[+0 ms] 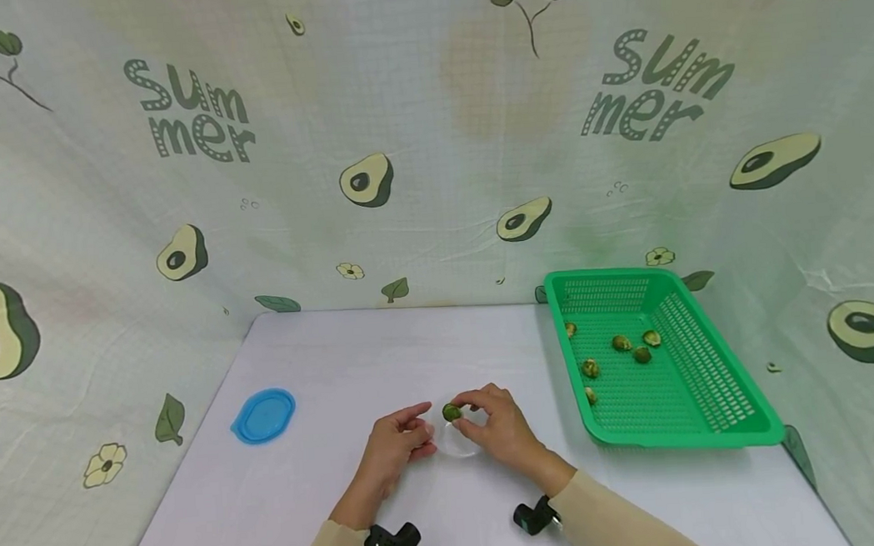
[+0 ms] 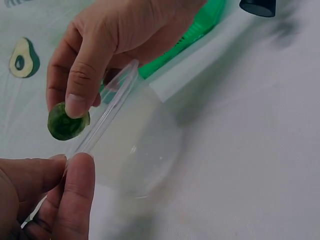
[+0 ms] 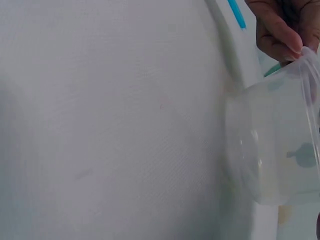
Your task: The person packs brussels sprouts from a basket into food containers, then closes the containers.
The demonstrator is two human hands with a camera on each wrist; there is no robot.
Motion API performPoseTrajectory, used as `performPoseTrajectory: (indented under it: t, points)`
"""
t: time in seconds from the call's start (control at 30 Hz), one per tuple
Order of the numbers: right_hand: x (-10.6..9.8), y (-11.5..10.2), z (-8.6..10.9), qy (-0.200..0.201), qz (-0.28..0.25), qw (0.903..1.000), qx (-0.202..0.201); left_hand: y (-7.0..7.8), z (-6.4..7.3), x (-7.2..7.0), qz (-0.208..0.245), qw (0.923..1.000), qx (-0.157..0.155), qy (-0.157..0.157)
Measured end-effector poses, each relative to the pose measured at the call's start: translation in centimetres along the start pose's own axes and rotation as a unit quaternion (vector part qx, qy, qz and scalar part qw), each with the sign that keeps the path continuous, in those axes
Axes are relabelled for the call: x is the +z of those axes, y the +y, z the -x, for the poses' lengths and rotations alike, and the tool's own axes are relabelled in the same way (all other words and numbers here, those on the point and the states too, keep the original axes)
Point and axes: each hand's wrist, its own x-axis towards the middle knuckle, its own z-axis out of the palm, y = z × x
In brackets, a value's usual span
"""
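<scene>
My left hand [image 1: 398, 446] pinches the rim of a clear plastic tub [image 2: 142, 155] between thumb and fingers. The tub stands in the middle of the white table, and the right wrist view shows its see-through wall from the side. Over its mouth, my right hand [image 1: 505, 429] holds a green Brussels sprout [image 1: 451, 411] by the thumb and fingertips. Close up in the left wrist view, the sprout [image 2: 67, 122] sits right at the rim, partly covered by the thumb.
A green plastic basket [image 1: 692, 395] stands at the right with several Brussels sprouts [image 1: 641, 355] scattered on its floor. To the left lies a round blue lid [image 1: 264, 415] with a small tab. A printed sheet [image 1: 433, 81] hangs behind the table [image 1: 322, 363] and along its sides.
</scene>
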Motion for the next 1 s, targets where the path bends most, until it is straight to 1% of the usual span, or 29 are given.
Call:
performPoseTrajectory:
  t: [0.1, 0.17, 0.2, 0.27, 0.37, 0.43, 0.6, 0.7, 0.87, 1.0]
  points:
    - [0.0, -0.3, -0.2, 0.020, 0.034, 0.9984, -0.039, -0.1, 0.1, 0.1, -0.001, 1.0000, 0.000, 0.003]
    - [0.0, -0.5, -0.3, 0.031, 0.050, 0.9972, -0.047, -0.1, 0.1, 0.1, 0.001, 1.0000, 0.004, 0.004]
    - [-0.1, -0.6, -0.3, 0.034, 0.050, 0.9973, -0.043, -0.1, 0.1, 0.2, 0.002, 1.0000, 0.005, 0.005]
    - [-0.2, -0.7, -0.3, 0.036, 0.033, 0.9985, -0.024, -0.1, 0.1, 0.2, 0.001, 0.9999, 0.009, 0.006]
    - [-0.3, -0.9, -0.4, 0.023, -0.004, 0.9997, 0.012, 0.0, 0.0, 0.3, 0.000, 0.9999, 0.013, 0.010]
    - [-0.3, -1.1, -0.4, 0.007, -0.012, 0.9997, 0.021, -0.1, 0.0, 0.3, -0.002, 0.9998, 0.014, 0.012]
    - [0.2, -1.1, -0.6, -0.017, 0.050, 0.9986, -0.008, -0.1, -0.1, 0.3, 0.001, 0.9998, 0.015, 0.009]
    - [0.8, -0.7, -0.6, -0.018, 0.090, 0.9953, -0.029, -0.1, -0.2, 0.2, 0.006, 0.9999, 0.014, 0.006]
    - [1.3, -0.3, -0.6, -0.010, 0.123, 0.9903, -0.064, -0.1, -0.3, 0.2, 0.012, 0.9998, 0.016, -0.003]
    - [1.4, -0.4, -0.8, -0.013, 0.137, 0.9878, -0.071, 0.0, -0.3, 0.1, 0.015, 0.9997, 0.021, -0.006]
